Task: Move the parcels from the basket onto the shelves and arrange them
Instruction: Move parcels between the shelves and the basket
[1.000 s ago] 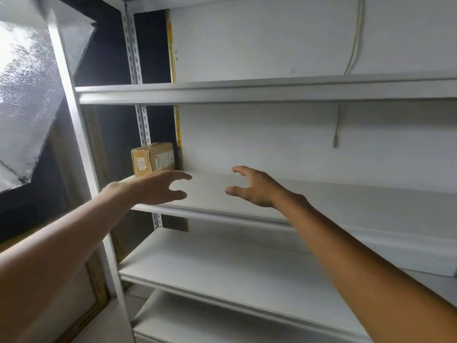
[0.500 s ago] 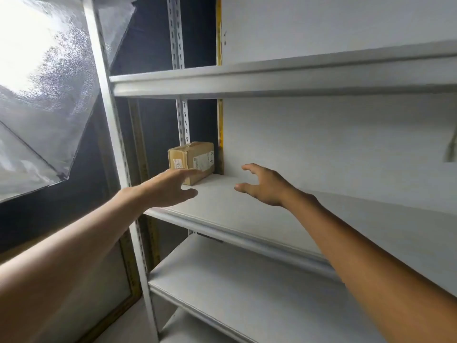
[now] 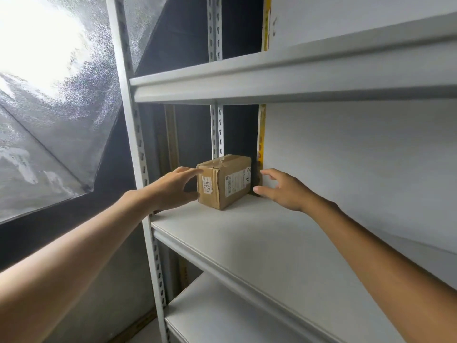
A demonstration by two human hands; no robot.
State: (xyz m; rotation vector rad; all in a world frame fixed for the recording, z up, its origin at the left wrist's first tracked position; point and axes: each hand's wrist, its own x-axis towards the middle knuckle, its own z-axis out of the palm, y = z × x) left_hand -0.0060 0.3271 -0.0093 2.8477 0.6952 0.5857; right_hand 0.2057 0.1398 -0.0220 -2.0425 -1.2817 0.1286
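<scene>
A small brown cardboard parcel (image 3: 223,181) with white labels stands at the back left corner of the middle shelf (image 3: 259,241). My left hand (image 3: 173,188) reaches in from the left, its fingertips at the parcel's left end, fingers spread and relaxed. My right hand (image 3: 279,188) is just right of the parcel, fingers spread, with a small gap between it and the box. Neither hand grips anything. The basket is out of view.
White metal shelving: an upper shelf (image 3: 284,80) overhead and a lower shelf (image 3: 222,315) beneath. A perforated upright post (image 3: 138,154) stands at the left front. A bright silvery softbox (image 3: 49,95) hangs to the left of the rack.
Both hands have moved forward to the parcel, one on each side. The view has swung closer and to the left, so the parcel looks larger.
</scene>
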